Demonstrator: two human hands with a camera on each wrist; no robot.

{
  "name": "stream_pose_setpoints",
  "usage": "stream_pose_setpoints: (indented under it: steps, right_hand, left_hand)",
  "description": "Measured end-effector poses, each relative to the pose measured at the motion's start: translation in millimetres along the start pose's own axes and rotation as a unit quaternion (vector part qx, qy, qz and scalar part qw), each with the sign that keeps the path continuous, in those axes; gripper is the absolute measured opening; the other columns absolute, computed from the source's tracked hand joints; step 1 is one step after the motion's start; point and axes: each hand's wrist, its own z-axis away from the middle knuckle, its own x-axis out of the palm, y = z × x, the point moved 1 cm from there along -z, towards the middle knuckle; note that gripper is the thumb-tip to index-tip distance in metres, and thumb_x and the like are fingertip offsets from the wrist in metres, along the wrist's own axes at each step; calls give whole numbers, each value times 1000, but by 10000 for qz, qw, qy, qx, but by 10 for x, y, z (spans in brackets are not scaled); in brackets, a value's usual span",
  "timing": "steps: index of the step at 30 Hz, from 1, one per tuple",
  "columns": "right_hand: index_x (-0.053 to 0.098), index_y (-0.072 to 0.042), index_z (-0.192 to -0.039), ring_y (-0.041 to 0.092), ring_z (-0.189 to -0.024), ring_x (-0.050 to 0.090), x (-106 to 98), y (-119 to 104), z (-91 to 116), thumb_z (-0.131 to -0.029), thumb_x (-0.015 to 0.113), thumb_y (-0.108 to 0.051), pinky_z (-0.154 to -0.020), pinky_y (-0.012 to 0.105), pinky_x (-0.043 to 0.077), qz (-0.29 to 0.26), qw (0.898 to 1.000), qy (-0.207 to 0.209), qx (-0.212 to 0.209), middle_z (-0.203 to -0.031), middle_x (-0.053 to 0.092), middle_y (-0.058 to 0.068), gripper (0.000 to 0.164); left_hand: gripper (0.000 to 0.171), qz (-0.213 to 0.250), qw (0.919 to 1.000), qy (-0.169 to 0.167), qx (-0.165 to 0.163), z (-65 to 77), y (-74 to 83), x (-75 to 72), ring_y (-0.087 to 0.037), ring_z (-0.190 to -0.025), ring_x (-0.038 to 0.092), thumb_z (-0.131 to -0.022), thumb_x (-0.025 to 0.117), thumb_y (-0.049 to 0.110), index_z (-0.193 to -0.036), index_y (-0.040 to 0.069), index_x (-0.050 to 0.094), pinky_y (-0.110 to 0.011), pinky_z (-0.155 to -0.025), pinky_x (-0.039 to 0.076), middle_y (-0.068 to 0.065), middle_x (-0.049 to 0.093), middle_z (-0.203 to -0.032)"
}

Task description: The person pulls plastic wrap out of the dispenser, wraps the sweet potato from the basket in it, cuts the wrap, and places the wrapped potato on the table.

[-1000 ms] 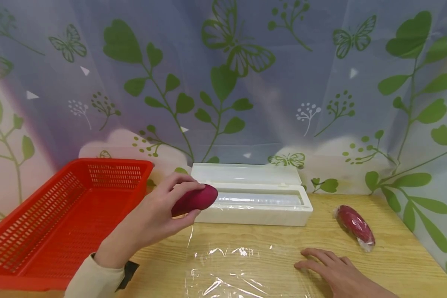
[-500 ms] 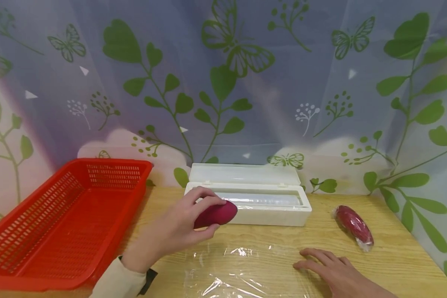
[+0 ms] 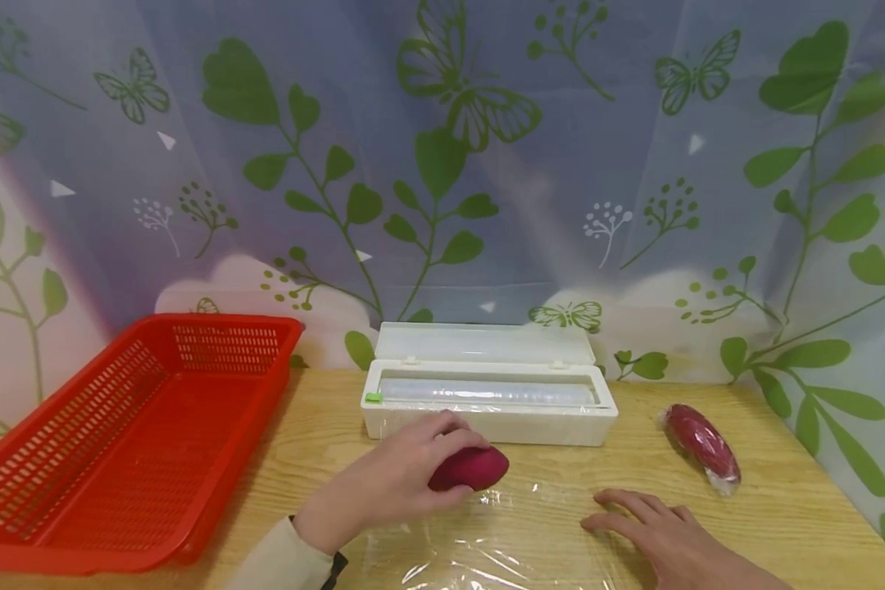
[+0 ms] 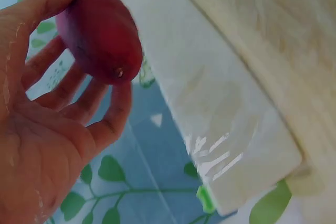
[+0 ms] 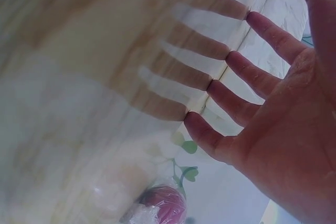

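Note:
My left hand (image 3: pixel 406 467) grips a smooth, dark red sweet potato (image 3: pixel 474 469) between thumb and fingers. It hangs over a sheet of clear plastic wrap (image 3: pixel 487 565) spread on the table. In the left wrist view, the blunt end of the sweet potato (image 4: pixel 105 35) shows a small stem scar. My right hand (image 3: pixel 660 533) has its fingers spread, with the fingertips on the tabletop at the right side of the wrap; the right wrist view shows these fingertips (image 5: pixel 212 85) touching the surface. Another dark red sweet potato (image 3: pixel 702 447), wrapped in plastic, lies farther right.
Behind the wrap stands a white wrap dispenser (image 3: pixel 487 426), lid raised, with a roll inside and a green slider (image 3: pixel 373 397) at its left end. A red slotted basket (image 3: pixel 184 541) occupies the table's left side. A leaf-patterned curtain (image 3: pixel 487 205) hangs behind.
My left hand has carried the sweet potato rightward and toward me, from in front of the dispenser's left part to over the wrap. My right hand has stayed in place.

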Motion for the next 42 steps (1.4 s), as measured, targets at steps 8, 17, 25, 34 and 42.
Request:
stream_pose_setpoints:
  steps: [8,17,25,34,42]
  right_hand:
    - [51,-42,-141,40,-127,50,1,19,7,-80,72,-70,-79,58,48,94,9999,121,-51,-148,49,7,70]
    - [51,-41,-141,39,-127,50,7,21,1,-80,71,-71,-78,56,48,160,9997,171,-116,-148,50,7,71]
    - [50,-42,-142,41,-128,48,10,9,0,-80,72,-69,-81,63,48,-10,10000,24,14,-150,48,7,71]
    - [50,-41,-142,40,-128,49,8,11,4,-80,72,-69,-81,61,48,19,10000,30,-38,-149,48,8,71]
    - [50,-40,-143,43,-128,49,-12,28,-7,-80,73,-69,-81,69,48,-237,9996,-180,-29,-150,48,10,73]
  left_hand:
    - [41,-127,9975,-699,-61,-70,49,267,-10,-97,61,-90,77,28,-127,18,64,-18,-86,53,-1,64,-117]
    - [36,-270,9975,-638,-164,-97,33,411,-5,-95,60,-90,77,28,-123,22,66,-17,-86,52,4,64,-116]
    - [34,-362,9980,-502,-152,-80,31,470,-6,-96,59,-90,77,31,-122,26,67,-20,-89,51,8,63,-115]
    - [33,-458,9975,-535,-92,-62,32,440,-5,-99,58,-92,74,34,-122,26,66,-22,-89,50,8,61,-116]
    - [33,-431,9965,-636,-334,57,70,355,-5,-110,58,-94,71,36,-126,28,66,-27,-91,50,9,61,-123]
